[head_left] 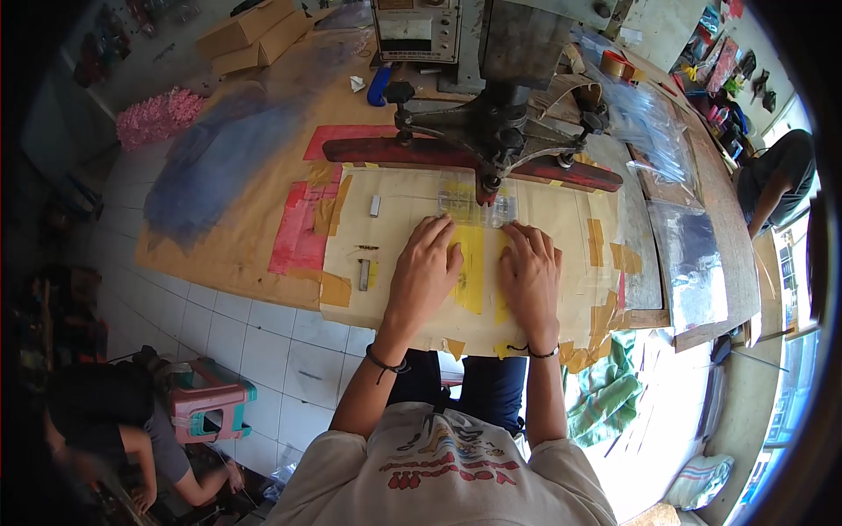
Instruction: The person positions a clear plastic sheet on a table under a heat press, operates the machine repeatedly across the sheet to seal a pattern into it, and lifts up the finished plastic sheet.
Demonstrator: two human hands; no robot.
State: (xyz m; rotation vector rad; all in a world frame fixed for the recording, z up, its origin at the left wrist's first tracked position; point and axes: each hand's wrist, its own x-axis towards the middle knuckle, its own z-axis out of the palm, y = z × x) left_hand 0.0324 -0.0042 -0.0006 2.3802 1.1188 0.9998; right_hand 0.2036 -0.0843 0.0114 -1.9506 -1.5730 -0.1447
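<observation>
A clear plastic piece (478, 203) lies flat on the taped paper board (346, 302), under the front of the machine's red bar (403, 151). My left hand (425, 267) rests at its left near corner, fingertips touching the edge, holding nothing. At its right near corner, my right hand (531, 276) lies with fingers bent and fingertips down. Yellow tape (469, 272) runs along the board between both hands. Two small metal blocks, one upper (375, 206) and one lower (364, 275), sit left of my left hand.
Blue-tinted plastic sheets (210, 158) cover the table's left side; more clear sheets (649, 131) lie at right. The press head (504, 114) stands over the board. One person crouches at lower left by a stool (210, 403); another person (776, 180) is at far right.
</observation>
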